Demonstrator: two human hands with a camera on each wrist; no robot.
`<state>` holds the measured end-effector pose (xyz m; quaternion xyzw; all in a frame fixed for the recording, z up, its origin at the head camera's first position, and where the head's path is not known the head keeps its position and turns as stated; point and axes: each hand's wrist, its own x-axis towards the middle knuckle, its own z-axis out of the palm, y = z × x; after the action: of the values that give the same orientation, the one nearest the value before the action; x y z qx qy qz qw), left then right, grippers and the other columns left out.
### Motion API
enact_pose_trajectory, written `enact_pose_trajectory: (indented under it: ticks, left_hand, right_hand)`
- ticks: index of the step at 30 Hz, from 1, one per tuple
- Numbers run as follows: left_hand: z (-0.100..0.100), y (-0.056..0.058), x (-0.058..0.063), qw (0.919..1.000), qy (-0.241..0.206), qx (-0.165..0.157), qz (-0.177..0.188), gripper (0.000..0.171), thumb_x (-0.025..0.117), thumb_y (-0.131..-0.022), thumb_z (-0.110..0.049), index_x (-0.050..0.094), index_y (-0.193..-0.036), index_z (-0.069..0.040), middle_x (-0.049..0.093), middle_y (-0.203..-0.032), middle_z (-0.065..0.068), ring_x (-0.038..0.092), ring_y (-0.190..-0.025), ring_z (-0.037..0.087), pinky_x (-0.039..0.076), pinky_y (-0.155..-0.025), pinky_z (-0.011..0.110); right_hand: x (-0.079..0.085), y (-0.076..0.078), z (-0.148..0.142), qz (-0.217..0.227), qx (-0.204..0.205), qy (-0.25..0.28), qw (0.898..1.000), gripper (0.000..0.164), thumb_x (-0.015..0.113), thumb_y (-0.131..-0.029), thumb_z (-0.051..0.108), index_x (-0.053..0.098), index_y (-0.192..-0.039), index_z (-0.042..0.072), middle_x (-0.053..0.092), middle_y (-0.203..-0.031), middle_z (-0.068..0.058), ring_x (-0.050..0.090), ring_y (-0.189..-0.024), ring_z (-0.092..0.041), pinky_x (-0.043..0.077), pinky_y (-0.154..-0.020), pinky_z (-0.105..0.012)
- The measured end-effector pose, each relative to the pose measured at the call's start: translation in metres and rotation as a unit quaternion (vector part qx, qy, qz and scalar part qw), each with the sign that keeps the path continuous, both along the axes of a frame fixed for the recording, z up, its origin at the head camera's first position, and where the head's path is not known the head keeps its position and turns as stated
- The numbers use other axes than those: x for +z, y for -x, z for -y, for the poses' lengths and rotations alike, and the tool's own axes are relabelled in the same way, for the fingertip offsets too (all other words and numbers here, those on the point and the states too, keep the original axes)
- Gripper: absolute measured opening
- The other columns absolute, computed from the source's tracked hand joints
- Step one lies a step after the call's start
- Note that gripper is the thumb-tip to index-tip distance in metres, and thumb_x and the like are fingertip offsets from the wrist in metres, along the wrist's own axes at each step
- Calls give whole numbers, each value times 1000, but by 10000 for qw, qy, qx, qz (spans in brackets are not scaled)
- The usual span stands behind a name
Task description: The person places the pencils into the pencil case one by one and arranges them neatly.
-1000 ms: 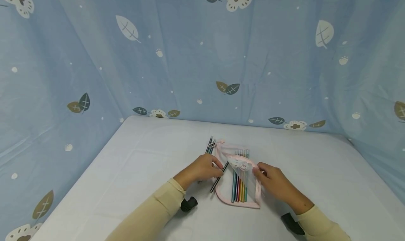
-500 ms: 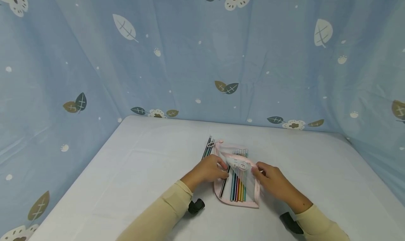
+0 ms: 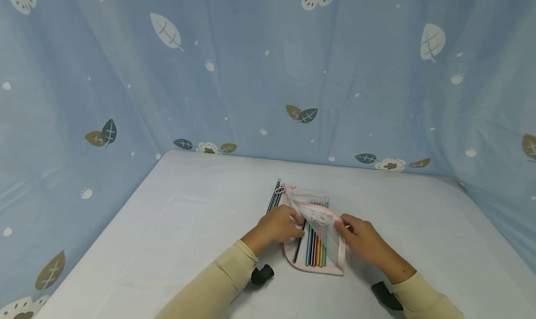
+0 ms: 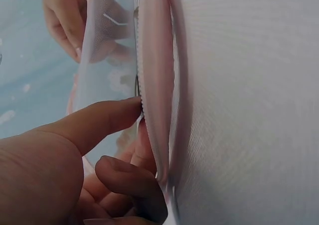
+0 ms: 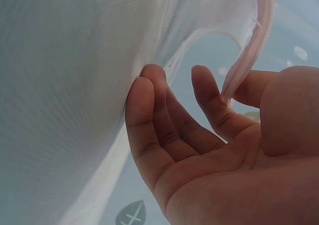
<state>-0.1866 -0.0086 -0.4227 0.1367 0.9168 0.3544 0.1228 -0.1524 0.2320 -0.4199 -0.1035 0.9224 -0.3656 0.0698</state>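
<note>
A see-through mesh pouch (image 3: pixel 314 269) with pink zip trim lies on the white table, its top layer folded back. Several coloured pencils (image 3: pixel 317 255) lie side by side inside it. My left hand (image 3: pixel 278 223) reaches in over the left edge, thumb and finger at the upper part of a dark pencil (image 3: pixel 297 251) that lies along the pouch's left side. In the left wrist view the thumb meets a finger beside the zip edge (image 4: pixel 155 75); the pencil is mostly hidden there. My right hand (image 3: pixel 362 240) pinches the pink edge of the raised layer (image 5: pixel 249 60) between thumb and finger.
A few dark pencils (image 3: pixel 274 198) lie outside the pouch at its upper left, partly behind my left hand. A black wrist-worn piece (image 3: pixel 262 275) hangs under the left forearm, another (image 3: pixel 386 295) under the right. A patterned blue curtain (image 3: pixel 268 77) encloses the table.
My left hand has moved right, bringing the dark pencil from slanting across the pouch's left edge to lying inside beside the coloured ones. The right hand has stayed on the pouch edge.
</note>
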Motion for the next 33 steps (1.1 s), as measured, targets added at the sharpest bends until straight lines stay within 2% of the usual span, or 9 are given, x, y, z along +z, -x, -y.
enact_pose_trajectory:
  ticks: [7, 14, 20, 27, 33]
  left_hand:
    - [-2, -2, 2, 10000, 41, -39, 24, 22, 82, -81, -28, 76, -98, -17, 69, -88, -6, 56, -74, 12, 44, -64, 29]
    - [-2, -4, 2, 9990, -175, -337, 219, 29, 83, -80, -24, 75, -105, -13, 71, -80, -7, 62, -71, 8, 48, -64, 27]
    - [-1, -6, 0, 9982, -280, -434, 304, 32, 83, -80, -20, 74, -109, -13, 69, -74, -7, 61, -66, 9, 46, -60, 26]
    - [-2, -6, -1, 9979, -322, -495, 256, 33, 85, -79, -18, 73, -109, -12, 69, -72, -7, 60, -63, 9, 46, -59, 26]
    - [-3, -8, -1, 9984, -160, -534, 136, 35, 86, -78, -23, 72, -109, -14, 69, -71, -9, 60, -64, 7, 45, -61, 25]
  right_hand:
    - [0, 0, -1, -27, 3, -8, 10000, 27, 50, -106, 30, 62, -113, 7, 61, -86, -4, 54, -72, -14, 45, -56, -26]
    - [-3, 0, -2, -59, -51, -66, 9999, 29, 50, -106, 32, 62, -116, 7, 64, -91, -4, 56, -74, -14, 46, -57, -27]
    - [-5, -1, -1, -132, -48, -38, 9999, 26, 49, -106, 28, 62, -114, 7, 58, -80, -2, 54, -69, -13, 45, -54, -26]
    - [-4, -1, -1, -261, -48, 78, 9996, 25, 45, -108, 27, 56, -105, 6, 53, -74, -3, 49, -62, -11, 41, -51, -24]
    - [-2, -3, 0, -255, -28, 119, 9996, 25, 45, -108, 27, 56, -107, 5, 53, -74, -2, 49, -61, -11, 41, -51, -24]
